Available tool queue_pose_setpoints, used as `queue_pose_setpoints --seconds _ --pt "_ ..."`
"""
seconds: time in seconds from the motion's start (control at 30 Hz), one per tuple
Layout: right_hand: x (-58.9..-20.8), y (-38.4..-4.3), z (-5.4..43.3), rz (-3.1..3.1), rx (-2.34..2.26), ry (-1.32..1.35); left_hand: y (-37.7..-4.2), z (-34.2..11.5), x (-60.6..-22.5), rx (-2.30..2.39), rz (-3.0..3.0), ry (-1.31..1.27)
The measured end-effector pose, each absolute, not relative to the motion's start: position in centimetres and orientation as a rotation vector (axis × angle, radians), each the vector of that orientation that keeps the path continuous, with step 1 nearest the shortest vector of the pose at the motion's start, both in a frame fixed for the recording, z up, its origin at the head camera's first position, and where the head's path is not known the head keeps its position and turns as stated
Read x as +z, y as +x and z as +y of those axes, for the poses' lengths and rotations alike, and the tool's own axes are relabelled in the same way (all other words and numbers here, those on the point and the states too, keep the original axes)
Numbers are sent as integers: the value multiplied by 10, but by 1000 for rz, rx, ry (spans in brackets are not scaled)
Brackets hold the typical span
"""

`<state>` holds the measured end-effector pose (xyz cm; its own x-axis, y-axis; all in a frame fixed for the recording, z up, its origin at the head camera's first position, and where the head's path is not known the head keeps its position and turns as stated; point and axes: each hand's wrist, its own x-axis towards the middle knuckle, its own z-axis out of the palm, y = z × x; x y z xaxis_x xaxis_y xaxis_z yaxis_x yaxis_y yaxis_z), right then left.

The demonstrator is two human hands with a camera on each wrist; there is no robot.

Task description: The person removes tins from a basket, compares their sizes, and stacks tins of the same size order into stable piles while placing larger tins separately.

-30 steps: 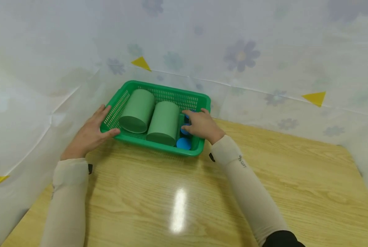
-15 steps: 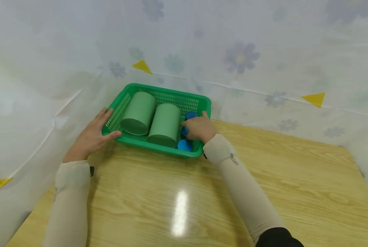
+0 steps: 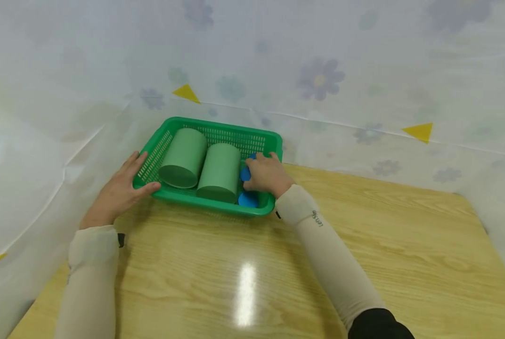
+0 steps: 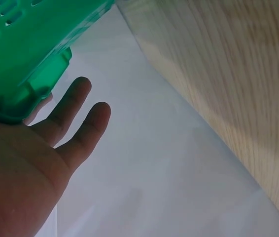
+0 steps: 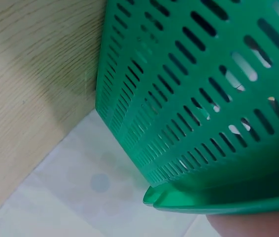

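Observation:
A green plastic basket (image 3: 201, 202) holds two light green cylinders (image 3: 183, 157) lying side by side. Along its right end are three round blue-topped items: a far one (image 3: 252, 156) mostly covered, a middle one (image 3: 245, 173) and a near one (image 3: 248, 199). My left hand (image 3: 117, 193) rests against the basket's left end, thumb at the front rim and fingers spread along the outside; in the left wrist view the fingers (image 4: 87, 131) are nearly straight. Reaching over the right rim, my right hand (image 3: 269, 175) has thumb and forefinger around the middle blue-topped item. Its other fingers are partly hidden.
The basket stands on a wood-grain table (image 3: 184, 263), near its far left corner. Behind it hangs a white flower-patterned sheet (image 3: 341, 108), which also covers the left side. Yellow triangles (image 3: 419, 132) mark the sheet.
My right hand reached lower into the basket and lifted slightly, its thumb and forefinger now around the middle blue-topped item. My left hand stays at the left end; the whole view shifted slightly.

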<state>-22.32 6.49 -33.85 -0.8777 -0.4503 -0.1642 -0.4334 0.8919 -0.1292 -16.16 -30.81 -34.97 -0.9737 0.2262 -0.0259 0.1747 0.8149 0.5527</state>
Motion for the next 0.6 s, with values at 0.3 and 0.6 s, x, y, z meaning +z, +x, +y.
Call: queue_pose_setpoints --seconds 0.3,0.6 --pt "-325 -216 74 2941 -741 -628 -168 -315 -344 873 2906 321" --pt "-320 -210 121 2877 -1308 -569 -169 -329 -348 860 2913 321"
